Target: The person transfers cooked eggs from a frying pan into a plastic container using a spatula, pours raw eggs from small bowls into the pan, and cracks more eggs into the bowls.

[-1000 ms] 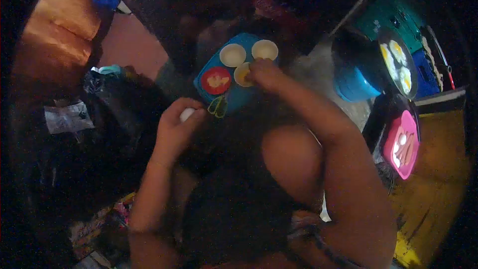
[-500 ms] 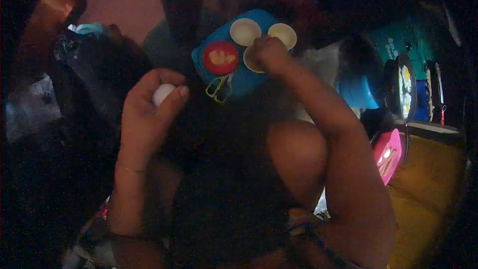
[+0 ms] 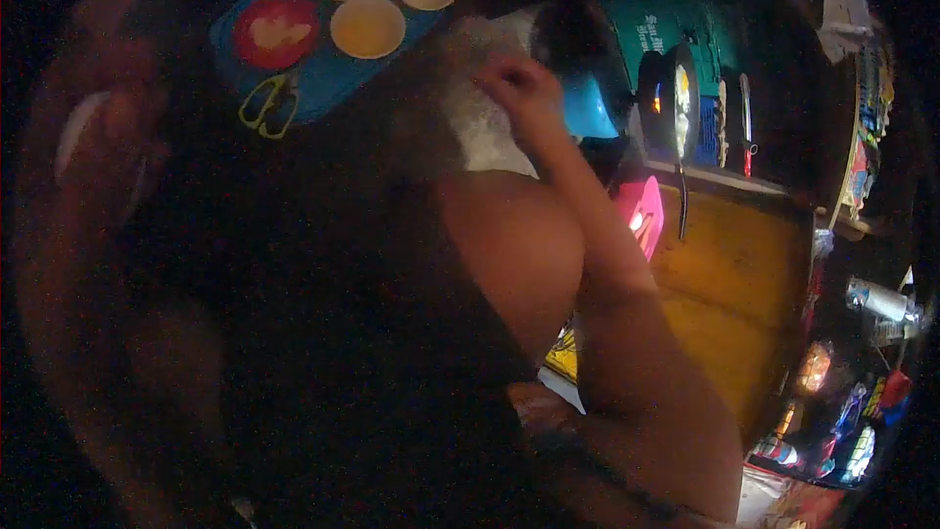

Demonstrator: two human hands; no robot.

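My left hand [image 3: 117, 137] is at the far left, dim and smeared, with its fingers closed round a white egg [image 3: 80, 135]. My right hand [image 3: 529, 98] is above a pale, crumpled sheet or bag [image 3: 480, 132], its fingers bent together; whatever they hold, if anything, is hidden. Upper left, a blue tray [image 3: 338, 78] bears three cream bowls, among them a near bowl [image 3: 368, 27] with yellowish contents. Beside them are a red bowl [image 3: 279, 31] of pale pieces and yellow-green-handled scissors [image 3: 269, 108].
Right of my right hand stand a blue container [image 3: 590, 110] and a frying pan [image 3: 688, 122] with eggs in it. A pink tray [image 3: 641, 216] lies below the pan, by a yellow-brown wooden surface [image 3: 729, 284]. Several colourful packets hang or lie at far right.
My right hand has left the bowls and moved right, over the pale sheet. The view has swung right, so the tray and my left hand now appear farther left.
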